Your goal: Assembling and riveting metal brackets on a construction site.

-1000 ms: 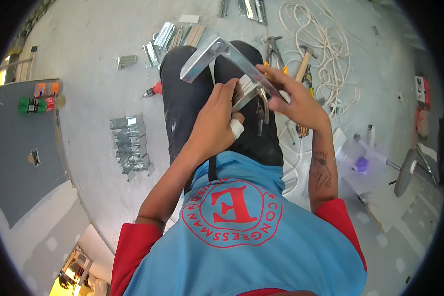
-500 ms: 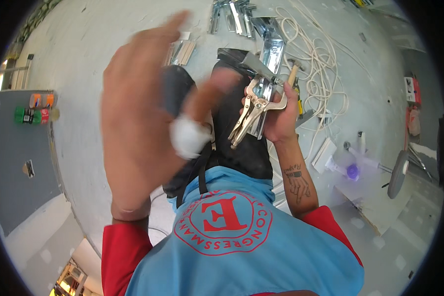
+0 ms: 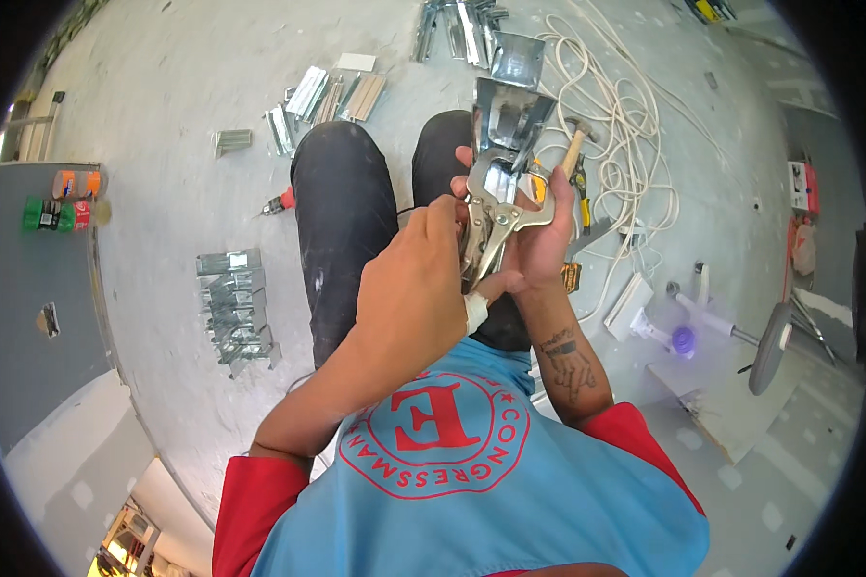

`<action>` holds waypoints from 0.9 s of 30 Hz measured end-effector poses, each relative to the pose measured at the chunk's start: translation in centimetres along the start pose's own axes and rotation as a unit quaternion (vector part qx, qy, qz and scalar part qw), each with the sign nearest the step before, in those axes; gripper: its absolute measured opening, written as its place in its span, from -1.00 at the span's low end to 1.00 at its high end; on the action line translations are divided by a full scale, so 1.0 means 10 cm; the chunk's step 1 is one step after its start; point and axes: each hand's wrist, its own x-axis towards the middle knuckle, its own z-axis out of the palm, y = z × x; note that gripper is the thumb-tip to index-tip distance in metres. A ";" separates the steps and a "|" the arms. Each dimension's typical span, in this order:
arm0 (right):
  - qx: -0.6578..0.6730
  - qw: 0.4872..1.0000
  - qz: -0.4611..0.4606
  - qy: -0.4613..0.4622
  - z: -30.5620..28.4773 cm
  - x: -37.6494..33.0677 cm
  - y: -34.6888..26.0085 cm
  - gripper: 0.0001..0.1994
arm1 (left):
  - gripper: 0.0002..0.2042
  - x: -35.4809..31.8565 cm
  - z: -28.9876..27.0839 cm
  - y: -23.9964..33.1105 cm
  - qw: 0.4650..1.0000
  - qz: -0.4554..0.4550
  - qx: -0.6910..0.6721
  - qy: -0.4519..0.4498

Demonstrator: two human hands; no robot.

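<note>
Left hand (image 3: pixel 419 288): raised in front of the chest, back of the hand toward the camera, fingers curled inward toward the right hand; a white bandage wraps one finger on its right edge. Left forearm rises from the lower left, elbow bent. Right hand (image 3: pixel 539 236): just beyond and right of the left hand, palm turned inward, fingers closed in a grip. Right forearm tattooed, angled upward from the shoulder.

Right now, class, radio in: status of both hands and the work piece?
Left hand on locking pliers. Right hand gripping them, pliers clamped on bent metal bracket. Nothing blocking; hammer lies beyond, on floor.
</note>
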 end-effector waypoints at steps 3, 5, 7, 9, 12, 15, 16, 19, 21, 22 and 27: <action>-0.011 0.997 -0.041 0.066 0.10 0.00 0.06 -0.05 | -0.38 0.04 -0.03 -0.01 0.998 -0.003 0.037 -0.048; -0.005 0.996 -0.052 0.069 0.11 0.02 0.10 -0.06 | -0.39 0.04 -0.04 0.05 0.996 -0.012 0.060 -0.071; 0.002 0.996 -0.063 0.069 0.09 0.02 0.10 -0.07 | -0.38 0.00 0.02 0.15 0.978 0.053 0.203 -0.019; 0.021 0.998 -0.056 -0.006 0.04 0.01 0.11 -0.08 | -0.41 -0.02 0.14 0.18 0.974 0.059 0.220 0.021; 0.029 0.997 -0.065 -0.024 0.05 0.03 0.10 -0.08 | -0.45 -0.04 0.23 0.21 0.960 0.077 0.263 0.064; 0.055 0.995 -0.064 -0.047 0.06 0.03 0.09 -0.07 | -0.46 -0.04 0.27 0.22 0.949 0.097 0.288 0.085; 0.054 0.995 -0.063 -0.047 0.08 0.03 0.10 -0.07 | -0.46 -0.04 0.27 0.22 0.946 0.108 0.288 0.101; 0.041 0.995 -0.082 -0.032 0.10 0.01 0.11 -0.09 | -0.46 -0.06 0.27 0.25 0.953 0.091 0.277 0.081; 0.053 0.994 -0.085 -0.032 0.10 0.00 0.10 -0.08 | -0.46 -0.07 0.25 0.24 0.959 0.095 0.255 0.079; 0.051 0.994 -0.087 -0.033 0.10 0.00 0.09 -0.08 | -0.46 -0.07 0.23 0.24 0.965 0.097 0.234 0.074; -0.006 0.988 -0.142 -0.062 0.03 -0.02 0.10 -0.07 | -0.42 -0.07 0.28 0.17 0.960 0.093 0.256 0.065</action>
